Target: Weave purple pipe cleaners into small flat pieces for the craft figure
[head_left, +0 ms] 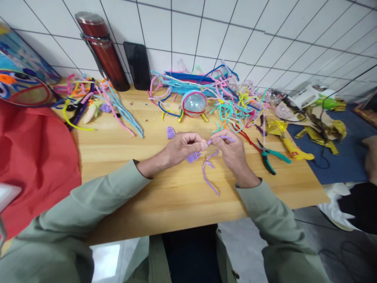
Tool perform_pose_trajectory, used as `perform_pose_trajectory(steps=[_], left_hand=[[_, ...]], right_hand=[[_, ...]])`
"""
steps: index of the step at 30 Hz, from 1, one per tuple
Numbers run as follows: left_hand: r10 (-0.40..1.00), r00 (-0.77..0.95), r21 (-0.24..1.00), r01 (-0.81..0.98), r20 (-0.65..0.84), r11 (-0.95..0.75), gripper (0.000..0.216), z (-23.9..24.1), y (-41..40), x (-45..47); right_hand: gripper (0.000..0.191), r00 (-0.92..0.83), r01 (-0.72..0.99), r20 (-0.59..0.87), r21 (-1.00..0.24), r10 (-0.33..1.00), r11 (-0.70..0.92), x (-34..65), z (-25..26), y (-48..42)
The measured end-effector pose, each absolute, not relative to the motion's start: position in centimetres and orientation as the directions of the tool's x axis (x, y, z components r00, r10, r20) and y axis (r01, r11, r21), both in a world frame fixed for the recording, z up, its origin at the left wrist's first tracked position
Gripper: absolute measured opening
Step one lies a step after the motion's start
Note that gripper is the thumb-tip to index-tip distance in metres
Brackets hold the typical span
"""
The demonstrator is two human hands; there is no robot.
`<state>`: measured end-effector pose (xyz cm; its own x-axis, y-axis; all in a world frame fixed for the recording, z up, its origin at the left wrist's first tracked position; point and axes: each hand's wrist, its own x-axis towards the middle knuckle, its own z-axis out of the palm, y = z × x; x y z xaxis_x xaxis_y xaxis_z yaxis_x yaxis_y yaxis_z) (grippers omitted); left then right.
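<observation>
My left hand (188,146) and my right hand (228,147) meet over the middle of the table. Both pinch a purple pipe cleaner (227,138), whose end sticks out past my right fingers. Under my left fingers lies a coiled purple pipe cleaner piece (193,157). Another coiled purple piece (171,133) rests just beyond my left hand. Loose bent purple pipe cleaners (208,177) lie on the wood below my hands. Behind them stands a clear dome (194,103) with a pink and red rim and yellow feet.
Tangled pipe cleaners (191,82) line the tiled wall. A red thermos (103,51) and a black phone (138,66) stand at the back left. Pliers (269,156) and a yellow glue gun (296,149) lie to the right. Red cloth (38,157) covers the left side.
</observation>
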<state>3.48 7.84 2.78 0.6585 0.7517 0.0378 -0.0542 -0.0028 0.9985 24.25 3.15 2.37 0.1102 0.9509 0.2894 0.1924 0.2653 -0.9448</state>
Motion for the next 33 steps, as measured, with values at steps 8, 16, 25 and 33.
perform_pose_trajectory(steps=[8, 16, 25, 33], left_hand=[[0.579, 0.815, 0.99, -0.064, -0.02, 0.124, 0.04, 2.1, 7.0, 4.1], [0.661, 0.745, 0.996, -0.072, 0.089, -0.052, 0.039, 1.9, 6.1, 4.7], [0.722, 0.69, 0.996, -0.086, 0.046, 0.018, 0.039, 1.2, 5.4, 5.0], [0.759, 0.635, 0.931, -0.174, -0.143, 0.321, 0.041, 1.0, 6.2, 5.1]], right_hand=[[0.051, 0.054, 0.069, 0.171, -0.983, 0.984, 0.167, 25.7, 2.3, 4.2], [0.045, 0.213, 0.032, 0.22, -0.975, 0.952, 0.218, 25.1, 2.4, 4.0], [0.047, 0.108, 0.002, 0.222, -0.975, 0.969, 0.223, 25.3, 1.9, 4.2], [0.043, 0.072, 0.354, 0.356, -0.882, 0.932, 0.31, 24.3, 1.6, 3.4]])
